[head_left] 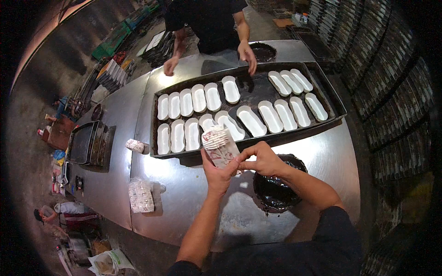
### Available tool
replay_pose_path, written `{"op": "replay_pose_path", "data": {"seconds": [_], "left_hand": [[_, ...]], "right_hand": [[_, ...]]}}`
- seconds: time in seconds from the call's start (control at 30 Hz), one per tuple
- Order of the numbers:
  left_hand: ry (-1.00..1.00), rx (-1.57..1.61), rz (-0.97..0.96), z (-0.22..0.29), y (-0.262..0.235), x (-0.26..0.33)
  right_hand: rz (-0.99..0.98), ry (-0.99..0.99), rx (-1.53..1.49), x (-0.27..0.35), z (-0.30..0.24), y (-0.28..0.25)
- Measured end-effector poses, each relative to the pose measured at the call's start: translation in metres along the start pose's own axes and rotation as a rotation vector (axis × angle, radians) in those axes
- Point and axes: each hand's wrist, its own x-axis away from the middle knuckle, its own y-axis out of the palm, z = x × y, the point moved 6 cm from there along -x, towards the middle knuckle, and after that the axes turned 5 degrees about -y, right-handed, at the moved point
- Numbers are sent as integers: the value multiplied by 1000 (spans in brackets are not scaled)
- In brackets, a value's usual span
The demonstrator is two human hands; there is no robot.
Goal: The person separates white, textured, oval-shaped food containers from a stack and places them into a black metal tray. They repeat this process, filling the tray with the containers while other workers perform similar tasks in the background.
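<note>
L hand [217, 171] gripping stack of paper liners [220, 145], R hand [260, 159] pinching top liner, dark tray [251, 94] w/ white oval liners [251, 120] in rows, on steel counter [184, 193]

the left hand [217, 174] covers the lower part of the paper stack [220, 143], and the right hand [263, 159] hides its right edge; the print on it is too small to tell. the right forearm hides part of the dark bowl [276, 193]. at the top of the frame the co-worker [207, 20] is cut off above the chest. the racks [391, 92] at right blur into the dark rim. the clutter [69, 211] at lower left is too small to make out.
</note>
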Motion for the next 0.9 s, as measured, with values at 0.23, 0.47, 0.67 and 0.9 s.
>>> {"op": "replay_pose_path", "data": {"seconds": [0.23, 0.47, 0.67, 0.9], "left_hand": [[-70, 153, 188, -24, -50, -9], [-87, 133, 121, -25, -40, -1], [-59, 37, 148, -17, -64, -1], [-3, -90, -50, 13, -31, 25]], "right_hand": [[593, 19, 290, -28, 10, -107], [716, 97, 1153, -101, 86, -204], [107, -119, 306, -46, 8, -11], [-16, 40, 210, 17, -16, 39]]}}
